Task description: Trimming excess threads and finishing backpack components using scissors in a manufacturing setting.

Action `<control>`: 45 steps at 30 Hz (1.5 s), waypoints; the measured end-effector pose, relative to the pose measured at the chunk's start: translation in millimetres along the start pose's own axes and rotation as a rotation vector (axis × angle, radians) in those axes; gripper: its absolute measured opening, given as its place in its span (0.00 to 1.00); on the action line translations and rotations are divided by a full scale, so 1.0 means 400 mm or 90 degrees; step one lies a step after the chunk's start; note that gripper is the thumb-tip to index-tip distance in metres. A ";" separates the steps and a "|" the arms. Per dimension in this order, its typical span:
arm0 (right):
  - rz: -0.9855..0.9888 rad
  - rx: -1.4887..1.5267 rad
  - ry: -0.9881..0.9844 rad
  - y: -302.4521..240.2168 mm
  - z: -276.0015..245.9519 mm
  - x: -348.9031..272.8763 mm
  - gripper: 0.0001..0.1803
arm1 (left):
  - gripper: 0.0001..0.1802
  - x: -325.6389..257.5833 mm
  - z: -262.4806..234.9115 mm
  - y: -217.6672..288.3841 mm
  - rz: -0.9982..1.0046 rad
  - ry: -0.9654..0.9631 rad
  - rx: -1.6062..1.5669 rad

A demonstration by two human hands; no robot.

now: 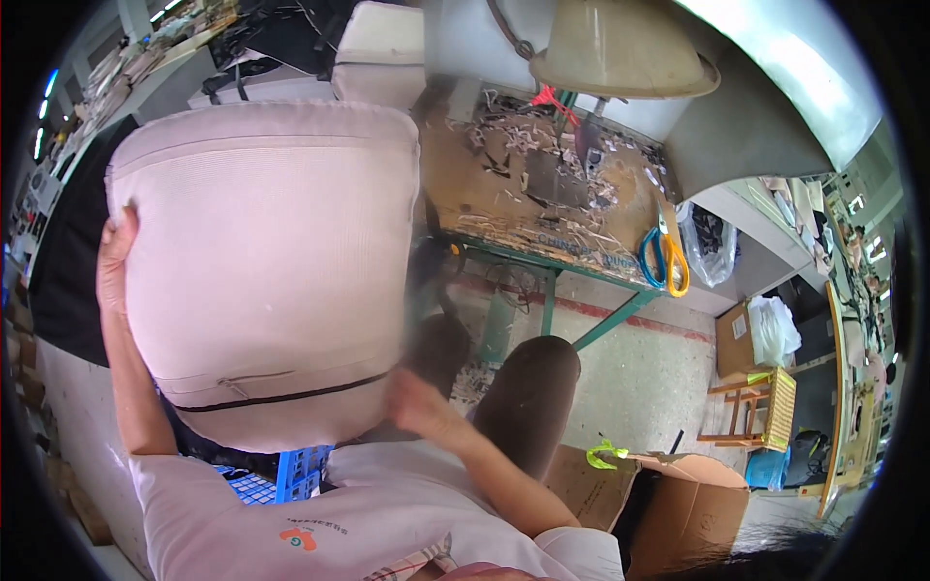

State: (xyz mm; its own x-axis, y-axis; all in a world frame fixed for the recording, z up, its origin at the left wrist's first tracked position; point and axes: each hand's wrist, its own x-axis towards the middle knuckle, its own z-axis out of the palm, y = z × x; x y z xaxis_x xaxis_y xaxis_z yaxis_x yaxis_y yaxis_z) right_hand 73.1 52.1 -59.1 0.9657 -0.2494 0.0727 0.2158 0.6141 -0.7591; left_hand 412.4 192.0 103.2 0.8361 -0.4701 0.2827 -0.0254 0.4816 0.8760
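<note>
A large pale pink fabric bag (266,232) with rounded corners stands tilted up before me. Its broad face is finely ribbed, and a zipper with a dark strip crosses the lower part. My left hand (117,250) is closed on its left edge, thumb on the front and the other fingers mostly hidden behind. At the lower right corner my right hand (418,402) is curled against the bag's edge, slightly blurred, its fingertips hidden. The far side of the bag is out of sight.
A worktable (475,208) strewn with scraps stands to the right, with scissors (675,263) at its edge under a beige machine housing (620,48). Another pale bag (381,44) lies behind. A blue crate (300,470), an opened carton (693,504) and a small stool (765,412) are around me.
</note>
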 end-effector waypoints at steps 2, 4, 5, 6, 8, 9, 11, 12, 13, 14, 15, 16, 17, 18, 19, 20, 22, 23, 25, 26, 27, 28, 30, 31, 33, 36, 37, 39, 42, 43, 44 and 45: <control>0.029 -0.010 0.050 0.010 0.031 0.011 0.34 | 0.14 0.004 0.005 -0.020 -0.009 -0.078 -0.072; 0.054 -0.053 0.213 0.003 0.025 0.007 0.23 | 0.16 -0.023 0.081 -0.044 -0.035 -0.148 -0.093; -0.010 -0.034 0.283 -0.021 0.031 0.003 0.14 | 0.18 -0.035 0.097 -0.060 -0.046 -0.154 -0.132; -0.017 -0.040 0.290 -0.054 0.029 -0.007 0.14 | 0.21 -0.049 0.113 -0.079 -0.063 -0.161 -0.172; -0.118 -0.143 0.380 -0.143 0.012 -0.033 0.10 | 0.23 -0.067 0.135 -0.101 -0.076 -0.209 -0.178; -0.142 -0.185 0.401 -0.192 0.004 -0.040 0.10 | 0.25 -0.066 0.124 -0.133 -0.085 -0.189 -0.164; -0.173 -0.324 0.441 -0.282 -0.031 -0.069 0.10 | 0.30 -0.074 0.096 -0.217 -0.120 -0.154 -0.221; -0.191 -0.352 0.465 -0.323 -0.032 -0.088 0.10 | 0.33 -0.093 0.081 -0.249 -0.147 -0.138 -0.285; -0.217 -0.378 0.463 -0.362 -0.024 -0.102 0.10 | 0.33 -0.122 0.071 -0.279 -0.153 -0.176 -0.357; -0.240 -0.402 0.454 -0.400 -0.014 -0.108 0.10 | 0.34 -0.144 0.066 -0.293 -0.154 -0.210 -0.425; -0.246 -0.419 0.465 -0.439 -0.020 -0.127 0.10 | 0.34 -0.153 0.092 -0.306 -0.158 -0.218 -0.444; -0.206 -0.465 0.474 -0.466 -0.037 -0.138 0.10 | 0.35 -0.165 0.109 -0.311 -0.204 -0.222 -0.456; -0.163 -0.509 0.480 -0.487 -0.054 -0.140 0.10 | 0.35 -0.175 0.126 -0.317 -0.248 -0.225 -0.466; -0.162 -0.511 0.476 -0.502 -0.070 -0.122 0.10 | 0.35 -0.174 0.141 -0.322 -0.245 -0.223 -0.467; -0.164 -0.473 0.460 -0.519 -0.082 -0.098 0.09 | 0.35 -0.160 0.163 -0.334 -0.247 -0.178 -0.451; -0.164 -0.434 0.441 -0.529 -0.098 -0.079 0.09 | 0.34 -0.146 0.181 -0.346 -0.248 -0.133 -0.434; -0.159 -0.408 0.418 -0.536 -0.143 -0.051 0.10 | 0.33 -0.124 0.199 -0.375 -0.257 -0.123 -0.442; -0.152 -0.415 0.430 -0.538 -0.156 -0.041 0.08 | 0.33 -0.114 0.207 -0.390 -0.272 -0.121 -0.440; -0.146 -0.421 0.444 -0.536 -0.183 -0.031 0.06 | 0.32 -0.106 0.232 -0.395 -0.293 -0.135 -0.431; -0.145 -0.408 0.454 -0.535 -0.194 -0.028 0.06 | 0.32 -0.101 0.240 -0.394 -0.291 -0.135 -0.431; -0.143 -0.394 0.464 -0.535 -0.208 -0.026 0.05 | 0.32 -0.096 0.248 -0.399 -0.290 -0.139 -0.411; -0.142 -0.395 0.464 -0.534 -0.219 -0.024 0.05 | 0.31 -0.092 0.256 -0.404 -0.290 -0.144 -0.392; -0.132 -0.415 0.482 -0.532 -0.235 -0.022 0.06 | 0.31 -0.087 0.269 -0.414 -0.294 -0.147 -0.385; -0.130 -0.415 0.483 -0.533 -0.237 -0.022 0.06 | 0.31 -0.086 0.274 -0.418 -0.298 -0.151 -0.378; -0.135 -0.395 0.490 -0.537 -0.242 -0.024 0.05 | 0.31 -0.083 0.283 -0.425 -0.302 -0.147 -0.378; -0.136 -0.413 0.469 -0.547 -0.253 -0.031 0.10 | 0.30 -0.082 0.285 -0.436 -0.314 -0.147 -0.384; -0.136 -0.413 0.470 -0.549 -0.259 -0.035 0.10 | 0.30 -0.081 0.287 -0.441 -0.323 -0.150 -0.391; -0.128 -0.433 0.475 -0.550 -0.271 -0.043 0.10 | 0.30 -0.081 0.292 -0.449 -0.321 -0.156 -0.400; -0.128 -0.412 0.478 -0.551 -0.264 -0.051 0.11 | 0.30 -0.082 0.293 -0.463 -0.329 -0.165 -0.409; -0.128 -0.411 0.478 -0.549 -0.259 -0.054 0.11 | 0.30 -0.082 0.291 -0.468 -0.339 -0.166 -0.410; -0.124 -0.392 0.479 -0.547 -0.252 -0.058 0.10 | 0.30 -0.083 0.288 -0.473 -0.339 -0.165 -0.409; -0.120 -0.374 0.482 -0.547 -0.248 -0.063 0.10 | 0.30 -0.087 0.285 -0.478 -0.340 -0.161 -0.414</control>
State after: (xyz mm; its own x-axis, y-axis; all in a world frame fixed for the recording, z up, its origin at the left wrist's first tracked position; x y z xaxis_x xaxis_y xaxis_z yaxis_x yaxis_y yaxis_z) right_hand -12.6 -150.2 41.0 0.5305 -0.8460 -0.0536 0.0521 0.0956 -0.9941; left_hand 325.6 31.8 -29.7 0.4982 -0.8659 0.0441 0.7162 0.4396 0.5421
